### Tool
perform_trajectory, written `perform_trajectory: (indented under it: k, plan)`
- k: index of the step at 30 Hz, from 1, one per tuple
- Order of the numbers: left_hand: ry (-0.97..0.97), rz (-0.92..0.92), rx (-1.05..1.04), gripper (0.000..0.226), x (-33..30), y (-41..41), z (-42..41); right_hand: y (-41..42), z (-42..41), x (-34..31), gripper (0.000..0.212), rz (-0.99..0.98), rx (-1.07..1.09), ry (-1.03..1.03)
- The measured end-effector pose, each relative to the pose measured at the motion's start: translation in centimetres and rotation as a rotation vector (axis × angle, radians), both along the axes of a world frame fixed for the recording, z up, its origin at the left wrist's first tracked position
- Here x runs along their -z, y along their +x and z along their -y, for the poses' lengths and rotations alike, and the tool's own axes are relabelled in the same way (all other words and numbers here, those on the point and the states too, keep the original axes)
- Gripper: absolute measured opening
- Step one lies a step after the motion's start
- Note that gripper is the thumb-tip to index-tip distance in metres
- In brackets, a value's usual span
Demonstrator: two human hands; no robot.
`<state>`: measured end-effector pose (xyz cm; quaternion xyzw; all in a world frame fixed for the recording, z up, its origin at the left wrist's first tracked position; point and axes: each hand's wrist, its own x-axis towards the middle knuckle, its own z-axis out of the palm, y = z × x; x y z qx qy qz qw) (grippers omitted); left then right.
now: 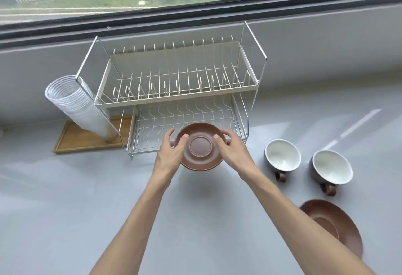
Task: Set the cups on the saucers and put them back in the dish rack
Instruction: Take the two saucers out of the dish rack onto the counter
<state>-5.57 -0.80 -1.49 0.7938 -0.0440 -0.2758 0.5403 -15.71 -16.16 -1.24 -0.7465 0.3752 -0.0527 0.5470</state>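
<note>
Both my hands are on a brown saucer [200,147], held up w/ its face tilted toward me, right in front of the dish rack [174,92], at the near edge of the lower wire shelf. My left hand [169,155] grips the saucer's left rim: thumb on the face, fingers curled behind the edge. My right hand [233,148] grips the right rim the same way, thumb on the face, other fingers wrapped behind. There looks to be a 2nd rim just under the near edge of the saucer, maybe another saucer stacked behind, can't tell for sure. Rack's upper tier and lower shelf hold no dishes. To the right on the grey counter [65,209] stand 2 cups, upright, white inside, brown handles pointing near: the left cup [282,155] and the right cup [332,167], just beside each other, not touching. Nearer and further right, another brown saucer [339,218] lies on the counter, partly hidden by my right forearm. Left of the rack, a leaning stack of clear plastic cups [74,103] sits on a wooden tray [74,137]. A window runs along the far side.
</note>
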Motion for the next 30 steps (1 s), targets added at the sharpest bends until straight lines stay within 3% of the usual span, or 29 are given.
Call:
perform_trajectory:
  k: [14,24,30]
  plan:
    - [0.007,-0.093,0.117,0.071,1.9,-13.0,0.3,-14.4,-1.2,2.5,0.048,-0.053,0.239,0.058]
    - [0.043,-0.194,0.192,0.060,4.2,-17.9,1.7,-20.3,-1.5,5.4,0.050,-0.127,0.372,0.130]
    - [0.071,-0.199,0.205,0.073,4.1,-18.7,2.7,-21.4,-1.2,5.9,0.048,-0.130,0.376,0.140]
